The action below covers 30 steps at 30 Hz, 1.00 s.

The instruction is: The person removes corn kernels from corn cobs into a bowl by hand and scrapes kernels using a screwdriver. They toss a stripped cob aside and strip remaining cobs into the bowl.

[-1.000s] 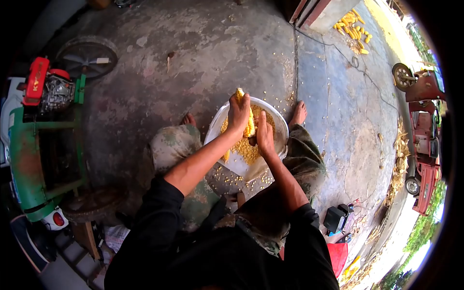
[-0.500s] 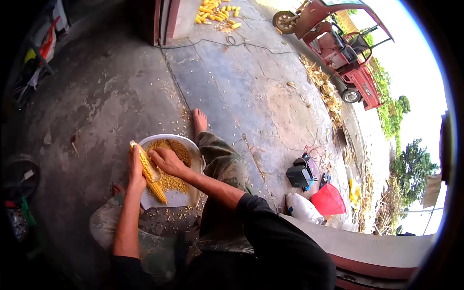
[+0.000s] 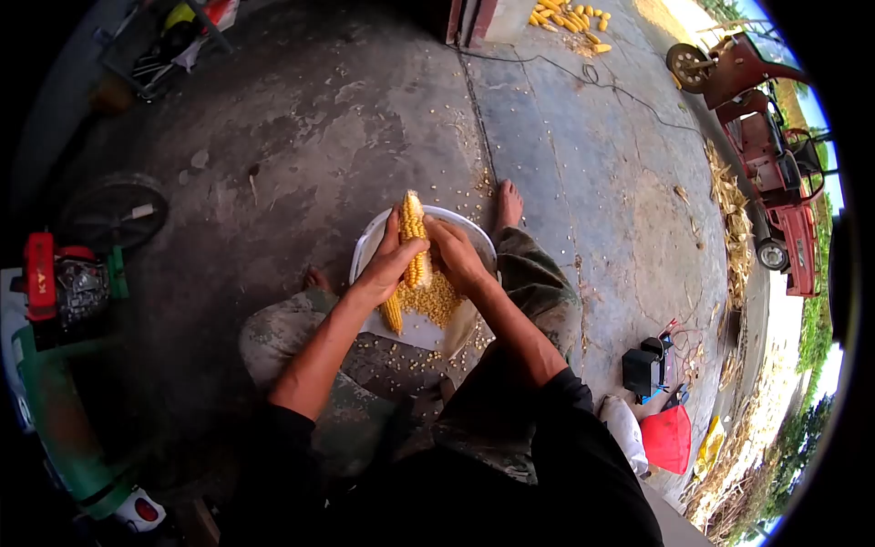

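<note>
My left hand [image 3: 390, 264] is closed round an ear of corn [image 3: 415, 239], which stands nearly upright in view over the basin. Rows of yellow kernels still cover its near face, while a pale stripped strip shows along its right side. My right hand [image 3: 456, 258] presses against that right side with its fingers curled, the tips partly hidden behind the ear. Below my left hand, a second ear of corn [image 3: 392, 313] rests in the white basin [image 3: 356, 244]. Loose kernels [image 3: 436, 301] lie heaped inside the basin between my legs.
Scattered kernels dot the concrete floor round the basin and my bare foot [image 3: 509, 204]. A red engine machine [image 3: 41, 276] stands left. To the right are a black battery box [image 3: 642, 372], red bucket [image 3: 666, 439] and white sack [image 3: 623, 432]. More ears [image 3: 570, 18] lie at the back.
The view has swung left, shifting the scene rightward. The ear in my left hand is more upright, and my right hand has come from over the kernels to its side.
</note>
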### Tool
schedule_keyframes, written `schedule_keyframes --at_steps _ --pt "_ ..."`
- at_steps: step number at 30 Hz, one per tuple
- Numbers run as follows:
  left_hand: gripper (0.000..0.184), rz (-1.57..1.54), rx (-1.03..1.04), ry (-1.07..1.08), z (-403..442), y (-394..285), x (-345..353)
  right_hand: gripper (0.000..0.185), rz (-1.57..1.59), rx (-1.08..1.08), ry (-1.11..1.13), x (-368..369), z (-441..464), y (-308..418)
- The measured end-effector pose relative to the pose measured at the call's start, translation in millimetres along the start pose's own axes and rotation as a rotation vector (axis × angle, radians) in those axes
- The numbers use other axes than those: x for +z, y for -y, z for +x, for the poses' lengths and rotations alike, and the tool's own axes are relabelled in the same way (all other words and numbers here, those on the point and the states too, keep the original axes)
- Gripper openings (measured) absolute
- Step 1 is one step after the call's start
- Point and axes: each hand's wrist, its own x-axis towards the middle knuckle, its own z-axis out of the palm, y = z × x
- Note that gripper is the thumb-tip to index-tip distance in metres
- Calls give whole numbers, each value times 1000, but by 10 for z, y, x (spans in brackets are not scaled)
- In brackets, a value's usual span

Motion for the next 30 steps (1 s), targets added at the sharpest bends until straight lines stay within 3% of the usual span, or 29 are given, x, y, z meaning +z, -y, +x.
schedule_keyframes --at_steps 3,4,5,8,10,15,17,24,27,30 --pt "85 46 75 46 9 20 -18 35 12 -39 22 43 -64 74" --pt "85 40 62 64 -38 -64 28 32 -30 -112 16 95 -113 124" --pt "86 45 58 71 -78 -134 62 31 161 -13 76 63 -55 82" --pt "86 -13 -54 78 -94 -118 20 33 86 -51 122 152 -106 156" --pt "87 62 134 86 -97 -76 23 38 47 -40 176 117 -84 120" --pt "88 83 128 71 -111 -29 -31 39 49 -51 184 179 -103 108" --pt "87 203 219 36 -78 48 -72 39 38 -78 213 159 -60 39" --pt "86 97 114 80 -92 -105 -9 35 70 -72 159 79 0 -37" --pt "83 219 232 16 -64 -111 13 34 95 -91 149 48 62 -61" --pt "78 59 56 10 -52 -134 -11 36 229 -41 182 68 30 -21"
